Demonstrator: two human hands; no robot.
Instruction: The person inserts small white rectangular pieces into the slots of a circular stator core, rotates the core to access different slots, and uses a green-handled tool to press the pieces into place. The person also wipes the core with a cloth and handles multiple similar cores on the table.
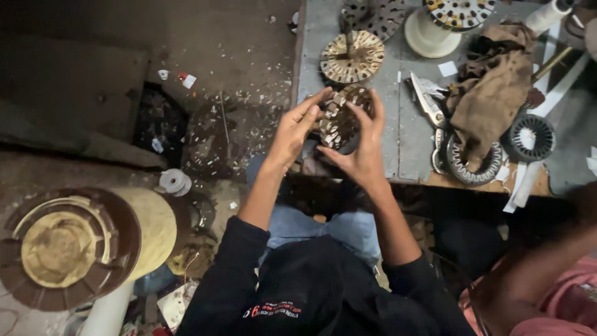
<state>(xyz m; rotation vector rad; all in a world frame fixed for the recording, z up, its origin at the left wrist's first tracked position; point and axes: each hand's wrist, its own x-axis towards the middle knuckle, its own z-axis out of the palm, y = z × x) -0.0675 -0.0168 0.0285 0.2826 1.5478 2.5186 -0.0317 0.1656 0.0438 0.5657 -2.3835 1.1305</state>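
Both hands are up at the near edge of the grey worktop [410, 143], and between them sits a round slotted motor stator [341, 119], a dark ring with pale insulation pieces poking out of its slots. The left hand [292, 134] cups it from the left, fingers stretched up and over the rim, thumb against the side. The right hand [365, 146] takes the other side, fingers spread and raised along the ring's right edge, palm under it. So the stator is gripped from both flanks, lifted clear of the worktop and tilted toward the camera, just over the bench edge.

Right behind it on the worktop lies a second stator disc [352, 57], gold-toned with a ring of slots, flat on the surface. Beyond that, at the top edge, a dark perforated disc [380, 17] is partly cut off. To the right, a white stand [428, 36] carries another patterned core [459, 11]. A pair of scissors [428, 102] rests blades up beside a crumpled brown rag [491, 93], and the rag drapes over a toothed ring core [472, 168]. Further right, another dark ring core [530, 138] lies flat.

Down on the littered floor [224, 56] to the left, a large spool [81, 246] lies on its side, with a small white tape roll [174, 182] near it. At lower right, another person's pink sleeve [559, 298] edges in, blurred.
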